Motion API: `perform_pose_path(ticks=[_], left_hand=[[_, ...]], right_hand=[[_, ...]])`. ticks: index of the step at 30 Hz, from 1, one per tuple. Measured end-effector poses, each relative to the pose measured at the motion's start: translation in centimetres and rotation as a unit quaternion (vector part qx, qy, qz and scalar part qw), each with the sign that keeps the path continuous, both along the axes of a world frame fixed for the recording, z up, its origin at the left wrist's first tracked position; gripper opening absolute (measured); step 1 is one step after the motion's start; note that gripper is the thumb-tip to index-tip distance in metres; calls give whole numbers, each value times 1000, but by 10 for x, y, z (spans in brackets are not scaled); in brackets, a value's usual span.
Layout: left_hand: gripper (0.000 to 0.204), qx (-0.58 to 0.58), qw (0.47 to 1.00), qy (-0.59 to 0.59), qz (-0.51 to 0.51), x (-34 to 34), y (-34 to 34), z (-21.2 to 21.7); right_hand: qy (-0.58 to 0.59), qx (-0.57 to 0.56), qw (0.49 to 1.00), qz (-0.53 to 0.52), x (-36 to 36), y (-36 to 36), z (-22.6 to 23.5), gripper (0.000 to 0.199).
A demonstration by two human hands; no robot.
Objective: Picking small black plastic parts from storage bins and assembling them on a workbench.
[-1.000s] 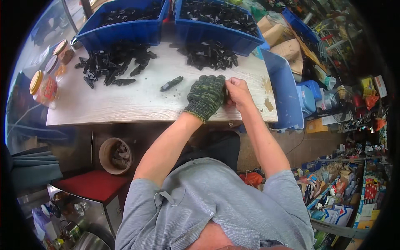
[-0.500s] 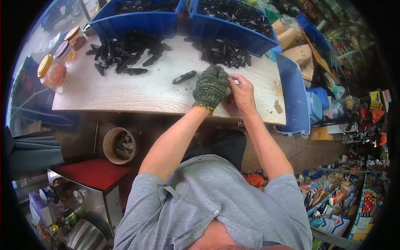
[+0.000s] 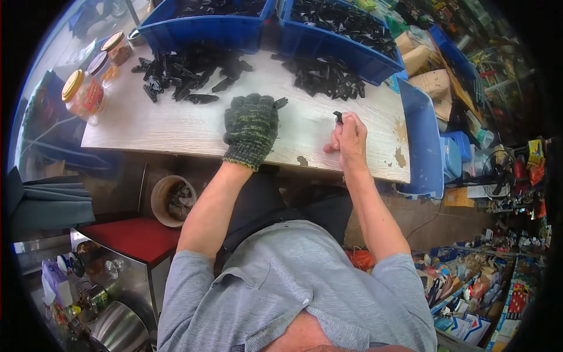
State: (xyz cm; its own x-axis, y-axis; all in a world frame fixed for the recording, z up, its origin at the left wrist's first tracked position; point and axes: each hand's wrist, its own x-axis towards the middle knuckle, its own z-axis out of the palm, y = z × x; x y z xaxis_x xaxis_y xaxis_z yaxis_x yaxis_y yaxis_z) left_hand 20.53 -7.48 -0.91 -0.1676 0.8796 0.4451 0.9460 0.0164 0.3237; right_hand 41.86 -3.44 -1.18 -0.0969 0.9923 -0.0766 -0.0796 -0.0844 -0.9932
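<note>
My left hand (image 3: 252, 128), in a dark green-and-black knitted glove, is on the pale wooden table with its fingers curled over a black plastic part (image 3: 282, 103). Only the end of that part sticks out past the glove; the rest is hidden. Farther right, my bare right hand (image 3: 350, 138) is closed, pinching a small black plastic piece (image 3: 338, 116) between thumb and fingers. Beyond my left hand lies a loose heap of black plastic parts (image 3: 182, 76). A second heap of black parts (image 3: 328, 77) lies beyond my right hand.
Two blue bins (image 3: 205, 34) (image 3: 346, 47) full of black parts stand at the table's far edge. Lidded jars (image 3: 84, 97) line the left end. A blue plastic tub (image 3: 423, 141) adjoins the right end. Below the front edge stands a bucket (image 3: 157, 202) with scraps.
My hands were together at the table's middle and have moved apart. The left went left onto the lone black part; the right shifted right, its small black piece now visible.
</note>
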Motion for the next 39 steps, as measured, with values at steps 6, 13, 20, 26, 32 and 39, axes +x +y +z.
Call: perform_pose_path(ticks=[6, 13, 20, 26, 32, 39], left_hand=[[21, -11, 934, -306, -186, 29, -7, -4], [23, 7, 918, -332, -217, 51, 6, -27], [26, 44, 939, -247, -235, 50, 18, -46], [26, 99, 939, -142, -296, 44, 22, -53], [25, -16, 921, -298, -252, 48, 16, -29], [27, 0, 916, -324, -236, 56, 17, -29]], right_hand=[[45, 43, 998, 5, 7, 4, -12, 27], [32, 46, 998, 16, 1, -6, -4, 31], [-1, 69, 998, -1, 6, -2, -13, 34], [10, 69, 997, -15, 3, -2, -16, 32], [20, 69, 997, -24, 1, -5, -12, 24], [9, 77, 997, -24, 2, -6, -13, 30]])
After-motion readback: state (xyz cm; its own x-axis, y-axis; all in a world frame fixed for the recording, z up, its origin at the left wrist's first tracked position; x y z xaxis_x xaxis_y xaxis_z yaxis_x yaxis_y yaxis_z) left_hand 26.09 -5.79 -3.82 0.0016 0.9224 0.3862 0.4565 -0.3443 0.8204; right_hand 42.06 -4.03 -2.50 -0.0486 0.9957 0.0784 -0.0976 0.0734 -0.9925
